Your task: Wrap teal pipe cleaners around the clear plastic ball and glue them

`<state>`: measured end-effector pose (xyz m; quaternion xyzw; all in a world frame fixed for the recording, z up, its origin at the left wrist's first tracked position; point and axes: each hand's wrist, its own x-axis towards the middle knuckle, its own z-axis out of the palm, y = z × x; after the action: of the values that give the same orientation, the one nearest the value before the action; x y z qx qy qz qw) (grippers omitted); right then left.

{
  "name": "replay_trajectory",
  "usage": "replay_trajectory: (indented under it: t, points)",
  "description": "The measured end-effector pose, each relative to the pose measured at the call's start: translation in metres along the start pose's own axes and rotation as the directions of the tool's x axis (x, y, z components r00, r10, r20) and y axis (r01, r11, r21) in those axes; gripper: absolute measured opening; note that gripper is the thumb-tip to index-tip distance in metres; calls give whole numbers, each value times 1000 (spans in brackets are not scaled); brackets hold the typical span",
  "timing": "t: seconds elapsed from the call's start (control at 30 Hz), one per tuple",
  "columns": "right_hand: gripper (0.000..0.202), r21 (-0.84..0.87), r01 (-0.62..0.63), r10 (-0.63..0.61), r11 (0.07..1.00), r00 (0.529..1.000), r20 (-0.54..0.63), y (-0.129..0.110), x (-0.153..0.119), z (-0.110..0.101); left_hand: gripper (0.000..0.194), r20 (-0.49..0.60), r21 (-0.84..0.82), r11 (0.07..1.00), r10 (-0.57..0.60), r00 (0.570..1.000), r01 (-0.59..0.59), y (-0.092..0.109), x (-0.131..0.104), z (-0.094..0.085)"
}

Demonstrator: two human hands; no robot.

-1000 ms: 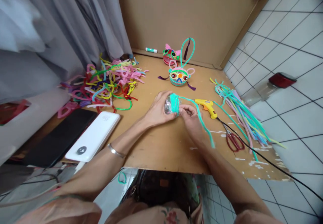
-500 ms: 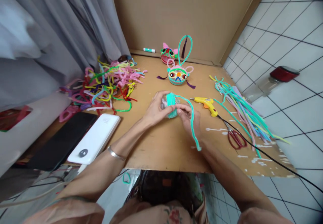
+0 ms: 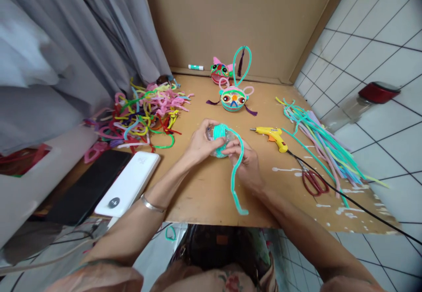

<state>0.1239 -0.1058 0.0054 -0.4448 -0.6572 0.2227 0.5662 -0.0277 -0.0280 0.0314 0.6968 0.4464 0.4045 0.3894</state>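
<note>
Between my hands, above the front of the table, is a small clear plastic ball (image 3: 210,132) with a turquoise pipe cleaner (image 3: 219,132) wound round its middle. My left hand (image 3: 201,145) grips the ball from the left, its thumb pressing on the turquoise winding. On the right side, my right hand (image 3: 245,160) is closed with its fingertips against the ball's lower right. The loose end of the pipe cleaner arches over the right fingers and hangs down towards the table's front edge. Part of the ball is hidden behind my fingers.
Two decorated animal heads (image 3: 232,104) stand at the back. A yellow glue gun (image 3: 272,136), red-handled scissors (image 3: 314,183) and a bundle of pipe cleaners (image 3: 325,140) lie right. Left are tangled pipe cleaners (image 3: 154,107), a white power bank (image 3: 128,184) and a black phone-like slab (image 3: 89,186).
The pipe cleaner's loose end has swung left and now hangs lower. The ball has turned slightly in my hands, and my right fingers have shifted a little lower on it.
</note>
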Motion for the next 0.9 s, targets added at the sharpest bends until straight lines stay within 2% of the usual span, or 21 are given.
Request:
replay_trajectory:
  t: [0.13,0.17,0.23,0.3,0.4,0.5,0.77,0.9]
  points:
    - [6,-10,-168,166,986,980,-111,-2,0,2,50,10,6,999,48,999,-48,-3,-2,3]
    - [10,-17,-207,202,978,967,-158,-3,1,3,51,17,4,998,68,998,-68,-3,-3,4]
    - [24,-32,-224,210,974,946,-246,-5,4,3,51,36,8,995,99,994,-99,-5,-5,5]
    - [31,-82,-182,152,980,946,-287,-7,8,0,50,53,20,992,120,991,-121,-5,-7,6]
    - [17,-223,-123,57,967,958,-282,-10,12,-6,49,65,32,987,158,985,-160,-5,-8,5]
    - [17,-299,-124,38,946,959,-280,-10,13,-11,49,65,31,985,167,984,-170,-5,-8,5]
    - [15,-189,-170,110,967,950,-291,-11,13,-9,49,38,11,989,145,989,-146,-4,-5,5]
    - [17,-133,-186,150,973,958,-246,-12,13,-9,49,38,2,992,125,991,-125,-3,-4,2]
